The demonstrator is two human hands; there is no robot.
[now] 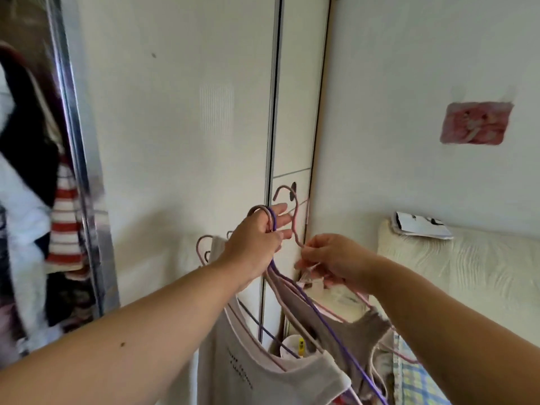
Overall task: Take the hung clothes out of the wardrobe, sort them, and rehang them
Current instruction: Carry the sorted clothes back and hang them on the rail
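Lettering (239,366) on white top (295,385), illegible

Head-worn view, forward-down, close over both hands (292,252)

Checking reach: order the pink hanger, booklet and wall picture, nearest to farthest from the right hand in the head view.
1. pink hanger, pinched in the right hand.
2. booklet, to the right, on the cushion.
3. wall picture, upper right.

The open wardrobe (80,159) at left is holding hung clothes (62,226). At right, a white paper (420,227) is lying on a cream quilted cushion (467,276) above the bed's checked cover (418,381).
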